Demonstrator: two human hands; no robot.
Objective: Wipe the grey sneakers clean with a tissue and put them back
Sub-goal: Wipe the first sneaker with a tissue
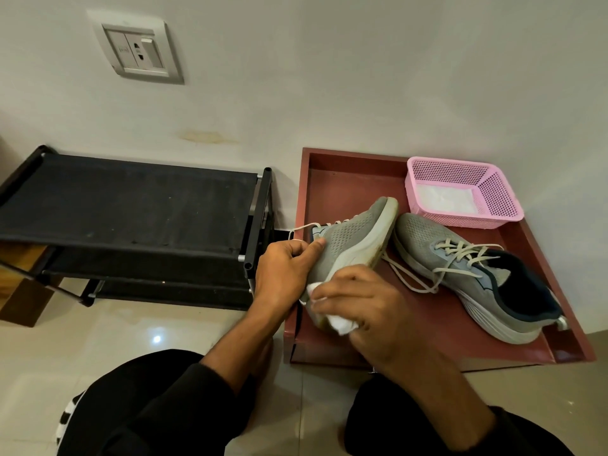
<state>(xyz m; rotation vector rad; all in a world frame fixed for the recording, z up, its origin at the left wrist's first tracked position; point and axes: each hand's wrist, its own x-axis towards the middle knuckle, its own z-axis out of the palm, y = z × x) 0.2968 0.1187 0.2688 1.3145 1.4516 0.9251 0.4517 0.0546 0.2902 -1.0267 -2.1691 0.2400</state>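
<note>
A home, likely an entryway; a black fabric shoe rack (131, 205) stands on glossy floor tiles (98, 340) against a plain wall with a switch socket (138, 49).

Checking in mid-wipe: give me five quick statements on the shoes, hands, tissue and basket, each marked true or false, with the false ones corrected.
1. The left hand grips the tilted sneaker. True.
2. The right hand is empty. False: it holds a white tissue against that sneaker's sole edge.
3. The second sneaker lies on the red tray. True.
4. The pink basket sits on the black shoe rack. False: it sits at the tray's far corner.
5. The second sneaker's laces are tied in a bow. False: they trail loose on the tray.
</note>
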